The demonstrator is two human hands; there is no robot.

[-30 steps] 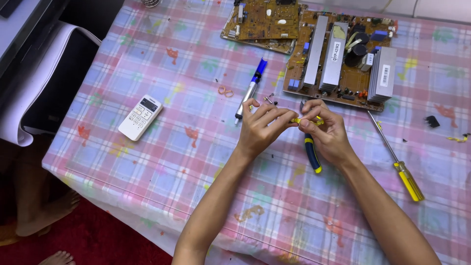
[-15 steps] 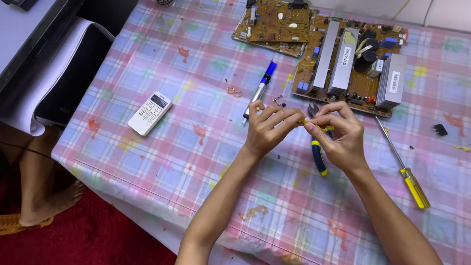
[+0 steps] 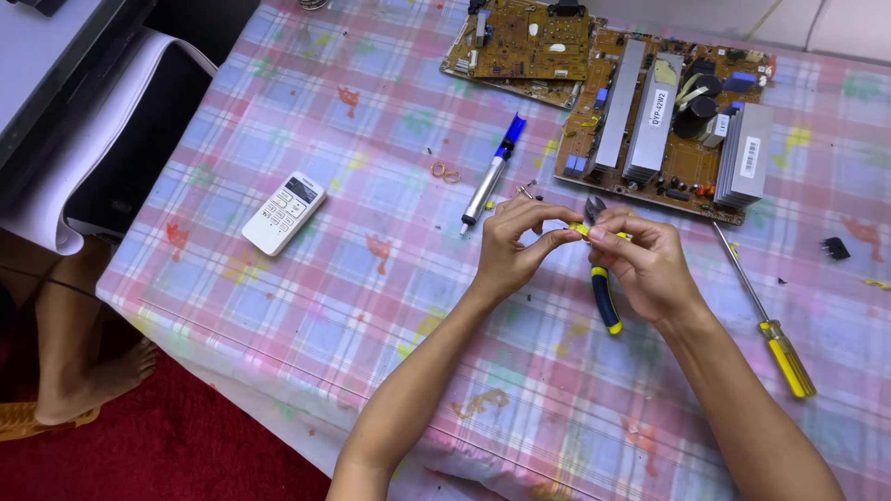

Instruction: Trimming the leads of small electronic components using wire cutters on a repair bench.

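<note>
My left hand (image 3: 515,243) and my right hand (image 3: 650,263) meet fingertip to fingertip above a checked tablecloth (image 3: 371,306). Between them they pinch a small yellow piece (image 3: 582,230); most of it is hidden by the fingers. Pliers with blue and yellow handles (image 3: 605,301) lie on the cloth right under the hands, jaws pointing away from me. A silver and blue desoldering pump (image 3: 489,183) lies just left of my left hand.
A large circuit board (image 3: 668,121) and a smaller one (image 3: 524,42) lie at the far side. A yellow-handled screwdriver (image 3: 770,320) is at the right, a white remote (image 3: 283,213) at the left. Beyond the table's left edge is a bare foot (image 3: 93,385).
Both hands stay together on the small yellow piece with slight finger movement. The view has shifted a little; nothing on the table has moved.
</note>
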